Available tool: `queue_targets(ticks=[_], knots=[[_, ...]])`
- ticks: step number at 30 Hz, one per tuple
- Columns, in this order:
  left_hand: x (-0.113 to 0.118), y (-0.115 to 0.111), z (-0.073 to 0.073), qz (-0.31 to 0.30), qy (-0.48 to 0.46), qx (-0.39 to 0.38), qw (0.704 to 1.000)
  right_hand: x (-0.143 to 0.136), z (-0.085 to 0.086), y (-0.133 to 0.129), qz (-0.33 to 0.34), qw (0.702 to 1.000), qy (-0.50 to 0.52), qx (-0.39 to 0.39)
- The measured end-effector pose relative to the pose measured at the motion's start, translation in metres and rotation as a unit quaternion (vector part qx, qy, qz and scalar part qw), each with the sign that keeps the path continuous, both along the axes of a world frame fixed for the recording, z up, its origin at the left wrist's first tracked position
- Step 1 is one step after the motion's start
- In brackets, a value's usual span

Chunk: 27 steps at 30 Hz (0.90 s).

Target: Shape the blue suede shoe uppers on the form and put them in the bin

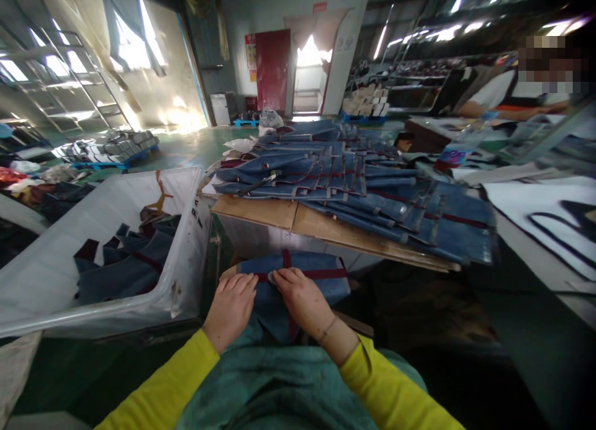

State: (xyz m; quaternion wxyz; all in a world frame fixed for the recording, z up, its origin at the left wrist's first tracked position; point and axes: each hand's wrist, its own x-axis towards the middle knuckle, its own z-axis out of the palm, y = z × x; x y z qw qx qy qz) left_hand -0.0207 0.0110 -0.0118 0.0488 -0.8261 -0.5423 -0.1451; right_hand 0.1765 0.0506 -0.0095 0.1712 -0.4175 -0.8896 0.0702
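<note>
A blue fabric piece with crossed dark red straps (326, 284) lies across my lap, in front of a cardboard-topped stand. My left hand (235, 300) rests on its left end, fingers bent together over the edge and gripping it. Over the middle, near the crossing of the straps, is my right hand (298, 293), its fingers closed on the fabric by a small pale spot. Both thumbs are mostly hidden.
Stacked blue pieces with dark red straps (321, 169) cover the cardboard (326, 228) ahead. At left stands a white bin (186, 256) with more blue pieces (125, 262). A person (507, 95) is at the right by a table (535, 200); a bottle (454, 154) stands nearby.
</note>
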Motion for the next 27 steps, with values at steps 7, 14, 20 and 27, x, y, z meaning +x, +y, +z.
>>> queue_targets(ticks=[7,14,20,27], knots=[[-0.038,-0.007,-0.013,0.058,-0.011,-0.006,0.998,-0.054,0.002,-0.001,0.038,0.999,-0.034,0.001],[-0.067,-0.013,-0.028,0.111,-0.073,-0.011,0.991,-0.095,0.007,0.002,0.062,0.997,-0.042,0.003],[-0.084,0.053,0.022,0.075,-0.132,0.039,0.988,-0.089,0.005,0.004,0.049,0.998,-0.041,-0.015],[0.011,0.209,0.119,0.148,-0.012,-0.058,0.987,-0.067,0.01,0.001,0.018,0.999,-0.031,-0.041]])
